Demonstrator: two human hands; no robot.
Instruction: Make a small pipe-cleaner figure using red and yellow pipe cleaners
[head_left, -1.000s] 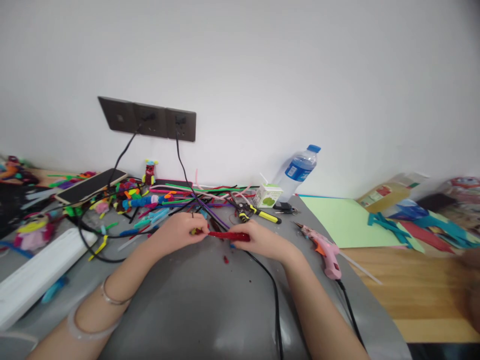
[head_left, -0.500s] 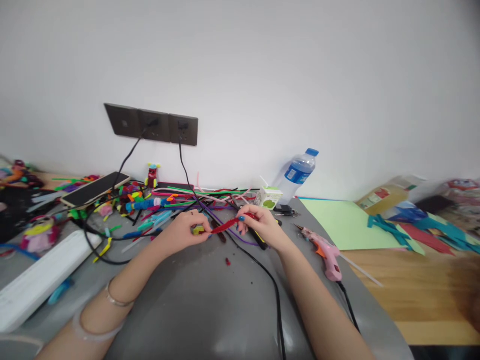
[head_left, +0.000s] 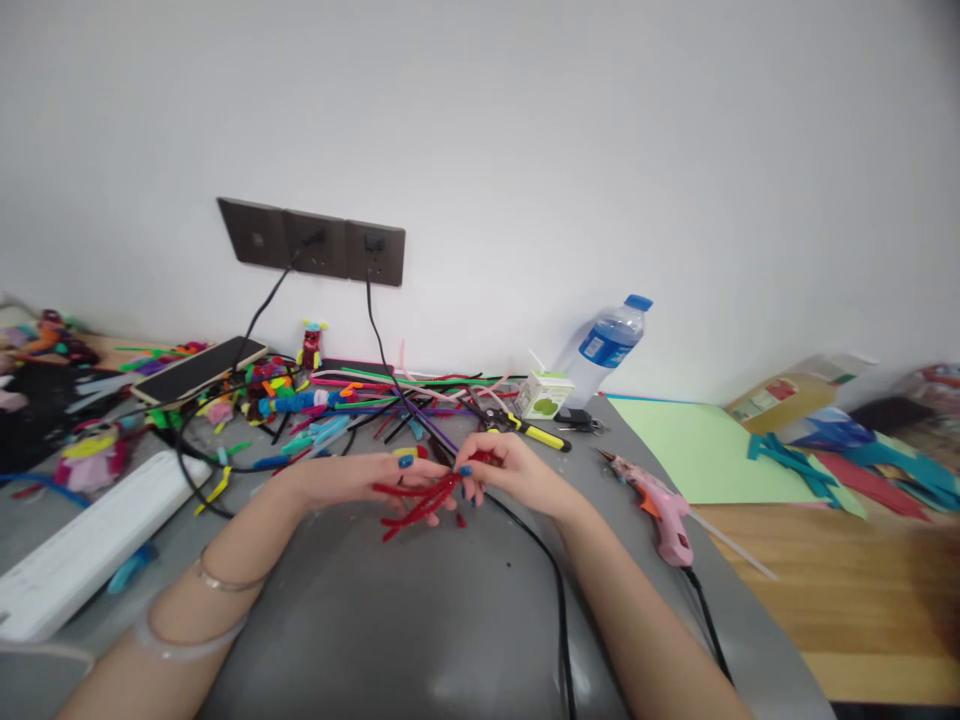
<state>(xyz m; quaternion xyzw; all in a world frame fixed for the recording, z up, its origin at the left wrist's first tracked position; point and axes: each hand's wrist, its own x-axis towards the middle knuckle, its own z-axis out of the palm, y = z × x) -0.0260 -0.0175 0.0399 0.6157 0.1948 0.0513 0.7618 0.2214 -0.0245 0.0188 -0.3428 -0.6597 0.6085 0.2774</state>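
A bundle of red pipe cleaners [head_left: 420, 502] is between my hands, its loose ends fanned out toward the left. My right hand [head_left: 510, 470] is closed in a pinch on the gathered end, thumb and fingertips together. My left hand [head_left: 375, 478] holds the bundle from the other side, its fingers partly behind and below the red strands and its thumb above them. Some of its fingertips are hidden by the strands. Just behind my right hand lies a yellow-and-black hand tool [head_left: 541, 434], like pliers or wire strippers. A small red scrap [head_left: 460, 520] lies beneath the hands.
Many coloured pipe cleaners [head_left: 420, 383] lie along the wall. A phone [head_left: 199, 370], a white power strip [head_left: 97, 540] and cables are on the left. A small carton [head_left: 541, 395], a water bottle [head_left: 607, 345] and a pink glue gun [head_left: 664, 515] stand or lie right.
The red bundle, earlier stretched in one strip between both hands, now shows its ends fanned out. My left hand has shifted right, beside my right hand. The yellow-handled tool is more exposed.
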